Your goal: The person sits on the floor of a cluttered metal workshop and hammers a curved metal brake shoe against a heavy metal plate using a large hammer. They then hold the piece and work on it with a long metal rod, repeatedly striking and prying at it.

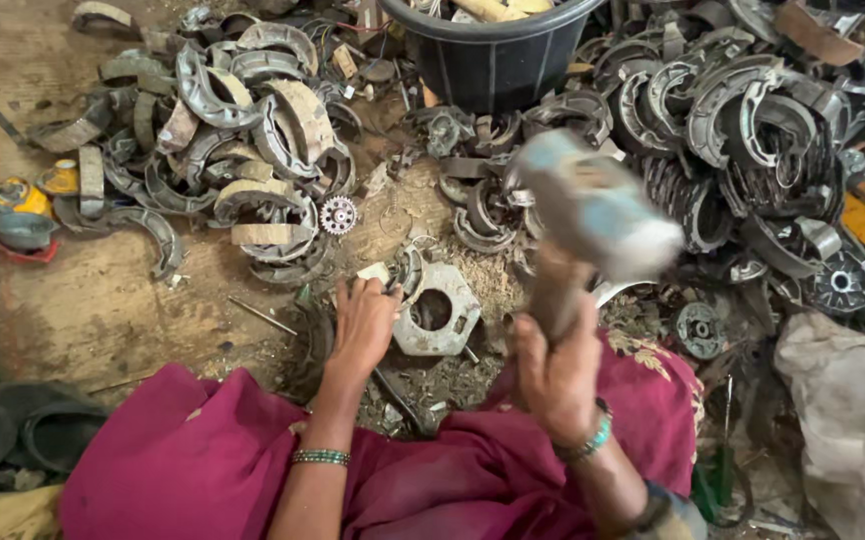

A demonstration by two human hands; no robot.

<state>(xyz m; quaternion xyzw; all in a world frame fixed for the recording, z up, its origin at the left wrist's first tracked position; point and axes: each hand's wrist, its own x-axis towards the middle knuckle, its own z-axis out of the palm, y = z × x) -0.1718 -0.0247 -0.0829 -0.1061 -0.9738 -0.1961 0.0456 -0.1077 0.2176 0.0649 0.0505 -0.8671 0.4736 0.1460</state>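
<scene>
My right hand [558,370] grips the wooden handle of a heavy hammer [593,205], whose blurred head is raised above the ground. My left hand [363,325] rests on the dirt, its fingers closed on a small curved metal piece [408,270] beside a flat hexagonal metal plate [440,310] with a round hole. Magenta cloth [203,450] covers my lap below both hands.
Heaps of curved brake shoes lie at the upper left [253,130] and upper right [743,120]. A dark plastic tub [493,50] stands at the top centre. A small gear [339,214], a thin rod [263,315], a white sack [848,420] and black rubber rings [23,430] surround me.
</scene>
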